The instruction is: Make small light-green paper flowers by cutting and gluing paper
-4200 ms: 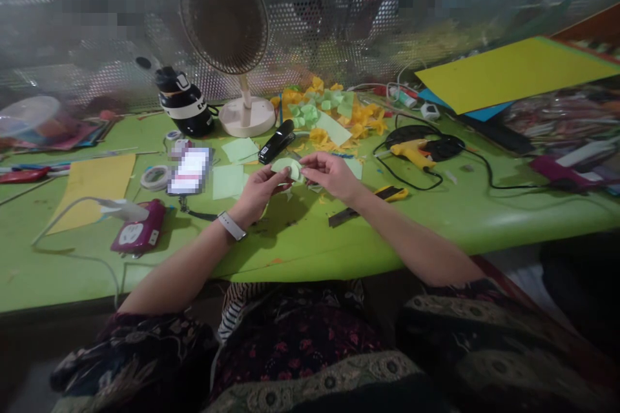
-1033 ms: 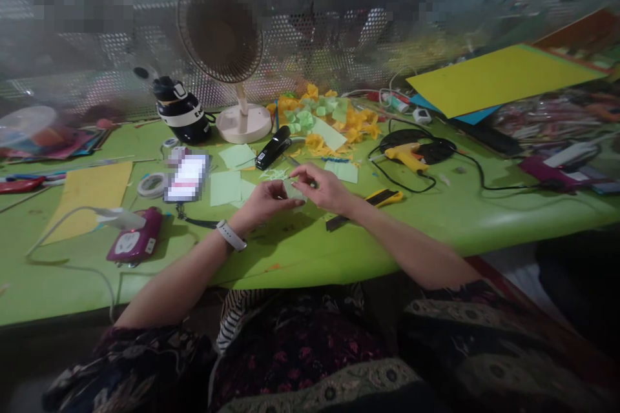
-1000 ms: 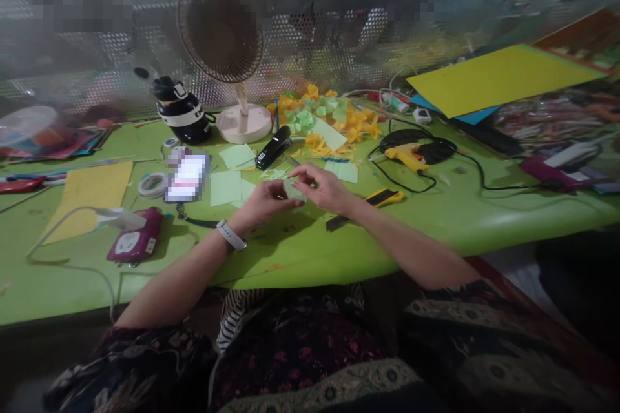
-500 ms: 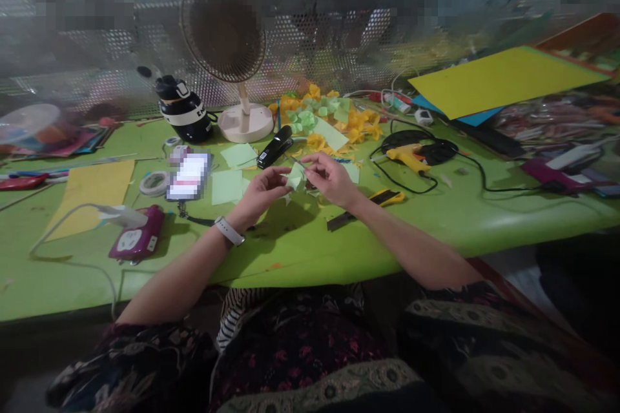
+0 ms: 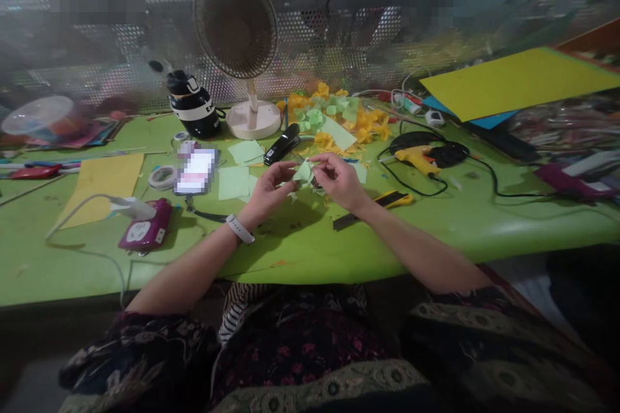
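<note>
A small pale green paper flower (image 5: pixel 303 173) is pinched between my two hands above the middle of the green table. My left hand (image 5: pixel 271 191) grips its left side, thumb and fingers closed. From the right, my right hand (image 5: pixel 339 182) pinches the edge of the paper; a thin dark tip shows by its fingers, too small to name. Just behind lies a black stapler (image 5: pixel 281 144). Green paper squares (image 5: pixel 234 182) rest left of my hands. A utility knife (image 5: pixel 372 208) lies by my right wrist.
Yellow and green paper flowers (image 5: pixel 334 122) are heaped behind the stapler. A fan (image 5: pixel 236 22) and a black bottle (image 5: pixel 194 106) stand at the back. A yellow glue gun (image 5: pixel 417 159) with its cord lies right, a phone (image 5: pixel 196 171) and purple power strip (image 5: pixel 146 227) left.
The view has shifted slightly, so the table's things appear further right. Both hands still hold the green paper, which is turned a little and shows more of its folded face.
</note>
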A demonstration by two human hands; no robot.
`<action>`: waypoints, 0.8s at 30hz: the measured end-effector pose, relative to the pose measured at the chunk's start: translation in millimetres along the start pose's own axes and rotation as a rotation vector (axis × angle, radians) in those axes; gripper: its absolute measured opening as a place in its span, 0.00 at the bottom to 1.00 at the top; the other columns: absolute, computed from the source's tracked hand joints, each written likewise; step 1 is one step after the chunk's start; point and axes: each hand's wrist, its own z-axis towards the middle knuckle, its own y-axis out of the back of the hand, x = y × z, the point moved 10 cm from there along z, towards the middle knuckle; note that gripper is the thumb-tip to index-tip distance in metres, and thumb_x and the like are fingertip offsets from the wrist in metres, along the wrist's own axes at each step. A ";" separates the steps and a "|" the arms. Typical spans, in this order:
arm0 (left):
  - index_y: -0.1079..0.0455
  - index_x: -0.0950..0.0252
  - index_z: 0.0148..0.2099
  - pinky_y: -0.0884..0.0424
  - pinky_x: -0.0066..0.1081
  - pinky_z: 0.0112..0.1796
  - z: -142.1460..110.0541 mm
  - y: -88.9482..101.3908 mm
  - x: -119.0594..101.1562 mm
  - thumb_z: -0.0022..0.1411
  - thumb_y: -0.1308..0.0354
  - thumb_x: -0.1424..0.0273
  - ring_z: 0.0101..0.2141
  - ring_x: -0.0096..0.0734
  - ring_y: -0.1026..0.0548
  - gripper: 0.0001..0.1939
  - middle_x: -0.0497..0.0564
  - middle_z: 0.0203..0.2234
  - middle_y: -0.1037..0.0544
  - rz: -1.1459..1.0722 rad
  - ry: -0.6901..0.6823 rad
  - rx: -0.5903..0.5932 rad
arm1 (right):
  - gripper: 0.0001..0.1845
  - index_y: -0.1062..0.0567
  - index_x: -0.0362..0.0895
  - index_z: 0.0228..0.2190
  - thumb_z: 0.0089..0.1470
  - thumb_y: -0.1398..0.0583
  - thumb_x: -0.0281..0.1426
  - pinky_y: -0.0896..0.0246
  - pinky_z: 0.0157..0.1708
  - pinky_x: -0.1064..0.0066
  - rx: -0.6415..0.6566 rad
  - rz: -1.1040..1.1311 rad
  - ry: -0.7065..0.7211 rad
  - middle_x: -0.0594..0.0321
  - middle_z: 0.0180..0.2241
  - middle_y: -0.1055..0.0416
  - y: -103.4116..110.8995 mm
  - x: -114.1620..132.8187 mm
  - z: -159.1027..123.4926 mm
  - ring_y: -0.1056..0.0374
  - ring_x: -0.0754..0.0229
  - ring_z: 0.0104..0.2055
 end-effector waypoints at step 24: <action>0.27 0.63 0.47 0.22 0.35 0.44 3.6 4.8 10.8 0.58 0.37 0.69 0.42 0.32 0.22 0.14 0.53 0.44 0.21 -0.118 -0.034 -0.034 | 0.13 0.29 0.44 0.45 0.59 0.40 0.35 0.31 0.31 0.71 0.081 0.077 -0.027 0.66 0.29 0.28 -7.7 -5.5 -0.9 0.31 0.65 0.27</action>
